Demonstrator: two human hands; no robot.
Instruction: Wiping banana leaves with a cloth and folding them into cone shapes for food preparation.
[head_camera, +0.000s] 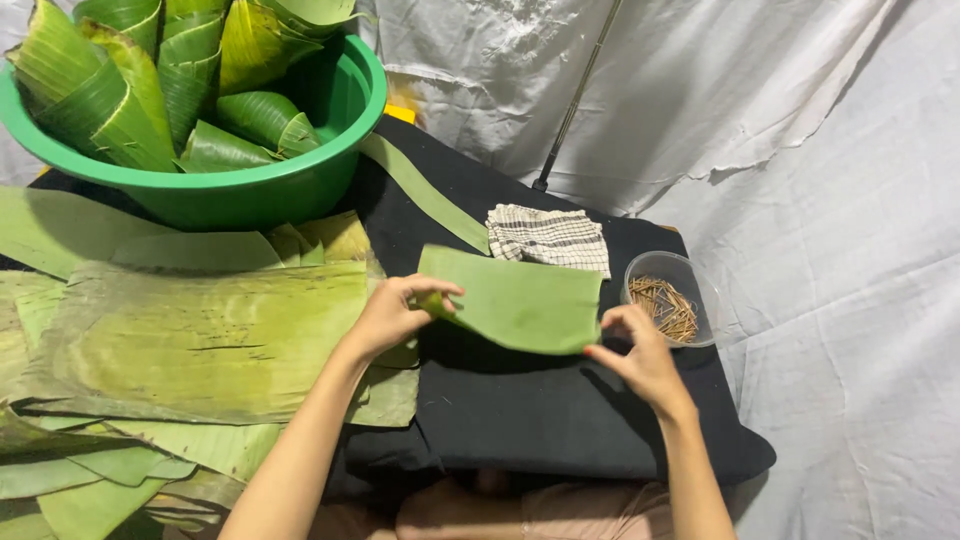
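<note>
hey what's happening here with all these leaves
A person holds a cut piece of green banana leaf over a black cloth, the left hand pinching its left edge and the right hand its lower right corner. A stack of large leaves lies to the left. Behind it, a green basin holds folded leaf cones. A checked cloth and a clear cup of small sticks sit nearby.

No sleeves are worn: both forearms are left bare to the elbow. No rings, watch or gloves are seen.
</note>
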